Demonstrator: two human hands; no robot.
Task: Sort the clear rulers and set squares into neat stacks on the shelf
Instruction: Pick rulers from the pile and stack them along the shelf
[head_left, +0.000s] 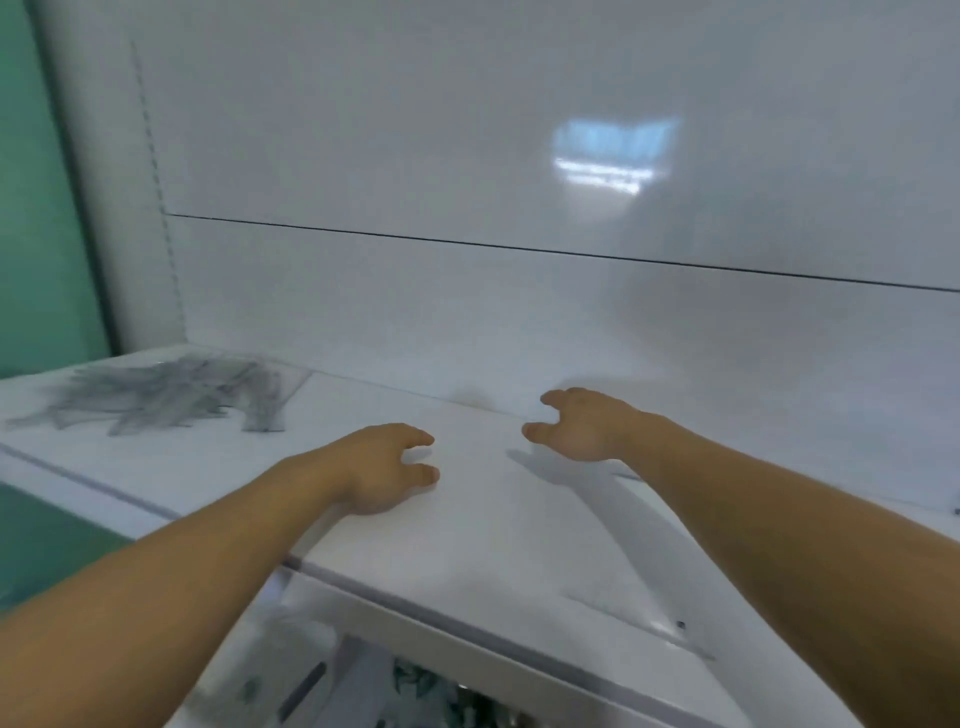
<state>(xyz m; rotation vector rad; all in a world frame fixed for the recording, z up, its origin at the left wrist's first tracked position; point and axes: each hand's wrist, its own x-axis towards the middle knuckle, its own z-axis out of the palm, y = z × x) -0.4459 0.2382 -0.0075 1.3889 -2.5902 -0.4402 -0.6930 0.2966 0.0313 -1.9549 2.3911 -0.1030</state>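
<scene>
White shelf (467, 525) under a glossy back panel (519, 156), with two bare hands low over its middle.
The left hand (382, 467) and right hand (587, 426) have loosely curled fingers and grip nothing. A jumbled pile of clear rulers and set squares (166, 397) lies at the shelf's far left, well apart from both hands. Another clear piece (644, 621) shows faintly at front right.

A pile of rulers and set squares (171, 397) lies on the shelf (483, 535) at left; the left hand (379, 467) and right hand (584, 426) are to its right, mid-shelf.
</scene>
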